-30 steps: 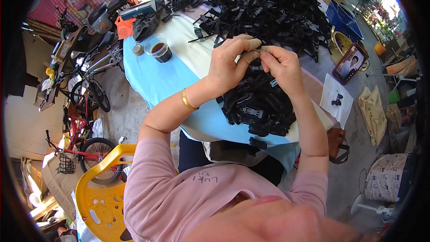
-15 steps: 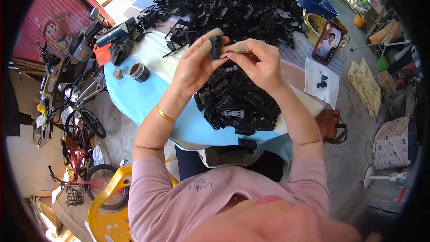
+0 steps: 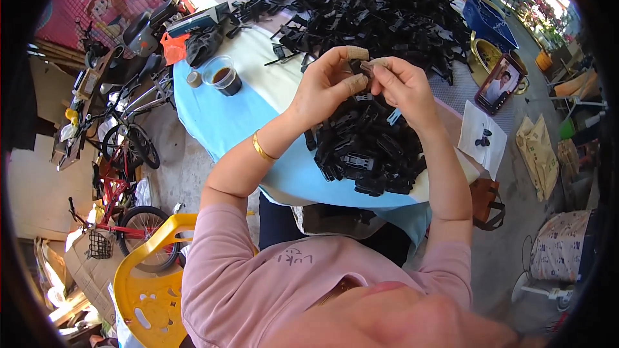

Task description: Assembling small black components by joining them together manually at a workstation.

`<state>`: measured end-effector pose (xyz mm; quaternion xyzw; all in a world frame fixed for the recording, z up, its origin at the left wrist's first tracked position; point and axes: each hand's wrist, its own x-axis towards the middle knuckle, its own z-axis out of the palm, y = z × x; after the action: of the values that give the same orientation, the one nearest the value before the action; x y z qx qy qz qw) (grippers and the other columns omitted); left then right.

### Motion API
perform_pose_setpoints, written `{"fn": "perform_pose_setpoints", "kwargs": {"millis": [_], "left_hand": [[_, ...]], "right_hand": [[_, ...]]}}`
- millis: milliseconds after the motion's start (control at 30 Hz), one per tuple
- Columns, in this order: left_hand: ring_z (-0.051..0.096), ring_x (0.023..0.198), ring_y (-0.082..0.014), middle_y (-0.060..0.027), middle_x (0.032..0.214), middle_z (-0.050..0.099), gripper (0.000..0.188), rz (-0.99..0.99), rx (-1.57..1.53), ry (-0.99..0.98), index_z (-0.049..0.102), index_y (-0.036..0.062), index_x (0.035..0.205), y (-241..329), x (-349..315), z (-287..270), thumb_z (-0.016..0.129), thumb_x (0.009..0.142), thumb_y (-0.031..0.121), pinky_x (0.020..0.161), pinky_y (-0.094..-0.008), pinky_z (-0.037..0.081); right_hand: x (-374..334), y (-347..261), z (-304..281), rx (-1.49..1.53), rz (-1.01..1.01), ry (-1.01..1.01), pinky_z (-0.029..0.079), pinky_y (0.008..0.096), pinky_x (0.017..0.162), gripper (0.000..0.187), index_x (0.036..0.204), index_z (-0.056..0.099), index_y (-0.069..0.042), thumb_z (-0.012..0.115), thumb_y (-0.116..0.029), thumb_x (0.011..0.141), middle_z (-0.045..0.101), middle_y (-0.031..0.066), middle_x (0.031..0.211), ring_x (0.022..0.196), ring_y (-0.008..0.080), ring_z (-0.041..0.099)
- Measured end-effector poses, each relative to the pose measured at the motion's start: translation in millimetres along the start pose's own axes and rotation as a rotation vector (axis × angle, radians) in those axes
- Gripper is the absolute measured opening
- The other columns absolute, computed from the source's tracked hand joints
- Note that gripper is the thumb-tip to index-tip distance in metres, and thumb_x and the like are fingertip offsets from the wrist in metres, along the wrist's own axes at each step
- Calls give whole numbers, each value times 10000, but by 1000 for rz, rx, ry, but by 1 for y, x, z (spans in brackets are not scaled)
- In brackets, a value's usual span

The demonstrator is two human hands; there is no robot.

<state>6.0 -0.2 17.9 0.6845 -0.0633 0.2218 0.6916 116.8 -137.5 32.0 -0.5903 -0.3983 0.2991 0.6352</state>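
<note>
Fingers (image 3: 354,84) of the left hand (image 3: 329,85) curl around a small black part (image 3: 355,65), clamped on it, the thumb and forefinger wrapped in tan coverings. The right hand (image 3: 405,84) has thumb and forefinger pinched together on the part's right side; whether a second piece sits between them is too small to tell. The part is held up over the heap, between the two hands.

Just below the right hand lies a slim light-blue piece (image 3: 393,116). Beneath the wrists, a low heap of black parts (image 3: 367,148) sits at the near edge of the surface (image 3: 216,122), which is draped in blue and cream cloth. A far larger black pile (image 3: 361,9) spreads behind the hands.

On the left stand a clear cup (image 3: 223,77) of dark liquid and, beside it, a small round container (image 3: 194,79); farther off are a black bag (image 3: 203,45) and an orange bag (image 3: 173,48). On the right, a white sheet (image 3: 472,130) bears a few dark pieces (image 3: 483,138). Near it a phone (image 3: 500,87) is propped up, its screen showing a person, with a gold-coloured pot (image 3: 475,58) and a blue basket (image 3: 487,26) beyond.
</note>
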Motion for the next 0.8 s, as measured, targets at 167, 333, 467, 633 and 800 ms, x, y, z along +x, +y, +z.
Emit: {"fn": "perform_pose_setpoints", "kwargs": {"millis": [167, 333, 467, 633, 800], "left_hand": [[552, 895, -100, -88, 1032, 566, 340, 3, -53, 60, 448, -19, 1146, 1, 2, 0, 559, 824, -13, 792, -235, 467], [549, 885, -89, -84, 1019, 571, 334, 59, -1, 67, 459, -18, 1137, 2, 1, 0, 567, 821, -5, 784, -226, 462], [558, 878, -104, -86, 996, 582, 262, 79, 81, 104, 496, -20, 1061, 1, -2, -1, 568, 809, -32, 784, -232, 466], [567, 885, -120, -94, 977, 587, 196, 261, 284, 169, 509, -27, 982, -3, -7, 3, 570, 799, -63, 778, -236, 473], [594, 841, -141, -80, 960, 591, 387, 407, 631, 116, 501, 2, 1093, 11, -6, 1, 651, 738, -34, 752, -248, 492]], "right_hand": [[0, 2, 4, -153, -121, -7, 233, 134, 404, 198, 1008, 602, 12, 506, -115, 890, 540, -10, 631, 472, -20, 345], [-1, 3, 5, -227, -187, 21, 224, 140, 406, 192, 1000, 613, 9, 513, -106, 883, 539, -15, 627, 461, -18, 334], [-3, 4, 10, -227, -177, 36, 225, 143, 406, 187, 990, 616, 7, 514, -108, 883, 533, -21, 624, 464, -16, 333], [-5, 4, 18, -217, -170, 78, 237, 151, 414, 168, 939, 619, 8, 512, -108, 882, 525, -24, 620, 477, -11, 342], [2, 5, 3, -195, -183, 38, 253, 163, 421, 159, 916, 624, 1, 526, -112, 862, 521, -20, 614, 491, 3, 379]]}}
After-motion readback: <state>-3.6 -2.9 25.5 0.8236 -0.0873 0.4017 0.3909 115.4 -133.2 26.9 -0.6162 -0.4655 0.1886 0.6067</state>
